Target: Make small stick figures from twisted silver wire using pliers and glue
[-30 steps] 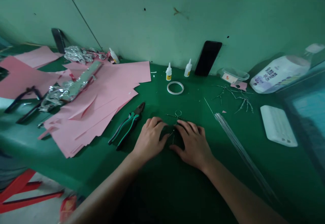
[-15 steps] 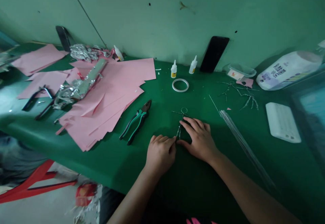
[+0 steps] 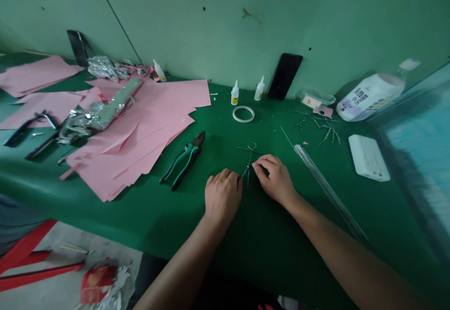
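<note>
Left hand (image 3: pixel 222 196) and right hand (image 3: pixel 272 179) are low over the worktop (image 3: pixel 288 239), close together. On my feed the left is curled loosely, knuckles up, with nothing showing in it. The right is half closed, its thumb and forefinger right at the wire figure (image 3: pixel 249 164), but I can't tell whether they're pinching it. The figure lies flat on the green surface between the hands, with a small loop at its top, a crosspiece below that, and two thin legs ending by the left hand.

Just left of it I have green-handled pliers (image 3: pixel 184 161), beside a spread of pink paper (image 3: pixel 140 127) with crumpled foil (image 3: pixel 100 118) on it. Farther up are a ring of tape (image 3: pixel 243 114), two glue bottles (image 3: pixel 235 93) (image 3: pixel 259 89) and a black phone (image 3: pixel 284 76) leaning on the wall. To the right lie twisted wire pieces (image 3: pixel 316 125), a bundle of straight wire rods (image 3: pixel 325 186) and a white power bank (image 3: pixel 369 158).
</note>
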The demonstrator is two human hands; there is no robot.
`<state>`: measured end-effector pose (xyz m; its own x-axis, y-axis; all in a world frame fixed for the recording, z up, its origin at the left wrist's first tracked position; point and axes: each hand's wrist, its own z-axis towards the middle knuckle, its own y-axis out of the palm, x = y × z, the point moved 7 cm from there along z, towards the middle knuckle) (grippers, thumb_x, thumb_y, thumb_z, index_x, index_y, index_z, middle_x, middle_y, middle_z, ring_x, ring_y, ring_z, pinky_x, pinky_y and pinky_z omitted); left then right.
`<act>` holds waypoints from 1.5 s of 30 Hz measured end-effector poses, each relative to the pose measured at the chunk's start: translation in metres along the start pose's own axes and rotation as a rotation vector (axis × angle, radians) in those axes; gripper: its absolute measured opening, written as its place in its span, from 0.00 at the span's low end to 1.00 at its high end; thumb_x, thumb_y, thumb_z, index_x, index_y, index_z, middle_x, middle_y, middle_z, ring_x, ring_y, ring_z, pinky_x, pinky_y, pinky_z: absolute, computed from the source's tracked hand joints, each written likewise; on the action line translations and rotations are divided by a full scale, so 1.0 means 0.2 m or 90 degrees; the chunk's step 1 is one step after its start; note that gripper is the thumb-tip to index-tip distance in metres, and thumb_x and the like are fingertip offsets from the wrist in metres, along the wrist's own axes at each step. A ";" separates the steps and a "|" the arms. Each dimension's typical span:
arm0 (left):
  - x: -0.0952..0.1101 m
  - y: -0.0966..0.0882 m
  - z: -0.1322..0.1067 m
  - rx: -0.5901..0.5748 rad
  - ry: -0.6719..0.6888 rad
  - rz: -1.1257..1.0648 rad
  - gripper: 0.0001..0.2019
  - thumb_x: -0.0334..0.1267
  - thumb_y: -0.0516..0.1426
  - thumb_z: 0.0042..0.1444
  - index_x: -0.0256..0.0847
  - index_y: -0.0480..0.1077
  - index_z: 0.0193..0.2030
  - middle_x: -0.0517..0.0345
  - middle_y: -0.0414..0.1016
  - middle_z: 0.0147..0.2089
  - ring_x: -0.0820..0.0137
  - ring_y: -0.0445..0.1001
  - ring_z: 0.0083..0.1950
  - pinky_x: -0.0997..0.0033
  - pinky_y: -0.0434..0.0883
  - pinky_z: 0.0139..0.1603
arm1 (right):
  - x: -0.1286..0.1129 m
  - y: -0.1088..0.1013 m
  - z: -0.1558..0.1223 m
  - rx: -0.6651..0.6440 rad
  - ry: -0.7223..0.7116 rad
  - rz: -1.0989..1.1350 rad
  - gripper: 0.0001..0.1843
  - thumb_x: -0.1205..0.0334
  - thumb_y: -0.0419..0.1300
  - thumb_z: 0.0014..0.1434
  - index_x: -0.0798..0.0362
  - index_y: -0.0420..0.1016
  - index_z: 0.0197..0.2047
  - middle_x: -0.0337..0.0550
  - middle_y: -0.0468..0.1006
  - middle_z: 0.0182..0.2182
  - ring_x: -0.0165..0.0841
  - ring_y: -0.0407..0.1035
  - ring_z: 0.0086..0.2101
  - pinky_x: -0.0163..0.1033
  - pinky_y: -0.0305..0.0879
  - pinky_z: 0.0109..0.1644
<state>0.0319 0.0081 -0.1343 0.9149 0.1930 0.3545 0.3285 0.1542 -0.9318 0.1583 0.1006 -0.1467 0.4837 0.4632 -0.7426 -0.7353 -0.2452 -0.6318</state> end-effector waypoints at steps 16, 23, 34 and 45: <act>0.04 -0.09 -0.06 0.116 0.031 -0.094 0.05 0.35 0.57 0.61 0.41 0.75 0.38 0.59 0.77 0.36 0.70 0.75 0.34 0.72 0.65 0.31 | 0.02 0.11 -0.03 -0.107 0.217 0.574 0.16 0.48 0.65 0.53 0.51 0.68 0.32 0.38 0.73 0.28 0.27 0.66 0.23 0.32 0.59 0.21; 0.16 -0.14 -0.03 0.206 0.200 0.084 0.10 0.39 0.53 0.65 0.44 0.77 0.40 0.61 0.77 0.28 0.69 0.76 0.29 0.69 0.64 0.27 | 0.03 0.13 -0.04 -0.113 0.228 0.655 0.14 0.53 0.67 0.53 0.51 0.69 0.31 0.33 0.69 0.20 0.26 0.63 0.20 0.32 0.57 0.21; 0.14 -0.07 -0.01 0.149 0.180 0.111 0.10 0.35 0.53 0.63 0.47 0.76 0.44 0.63 0.79 0.25 0.69 0.76 0.25 0.70 0.59 0.26 | 0.04 0.09 -0.06 -0.049 0.195 0.590 0.10 0.56 0.66 0.56 0.51 0.71 0.34 0.33 0.70 0.23 0.26 0.64 0.22 0.33 0.60 0.23; 0.11 -0.03 -0.01 0.123 0.078 0.003 0.14 0.40 0.50 0.66 0.45 0.78 0.44 0.57 0.82 0.30 0.68 0.78 0.28 0.73 0.63 0.26 | 0.05 0.08 -0.07 -0.038 0.226 0.568 0.14 0.55 0.67 0.54 0.50 0.71 0.40 0.34 0.70 0.25 0.26 0.64 0.23 0.33 0.61 0.24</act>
<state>0.0497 0.0091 -0.1205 0.9419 0.0768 0.3270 0.2840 0.3380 -0.8973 0.1574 0.0895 -0.1680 -0.1197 -0.1976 -0.9730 -0.8812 -0.4303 0.1958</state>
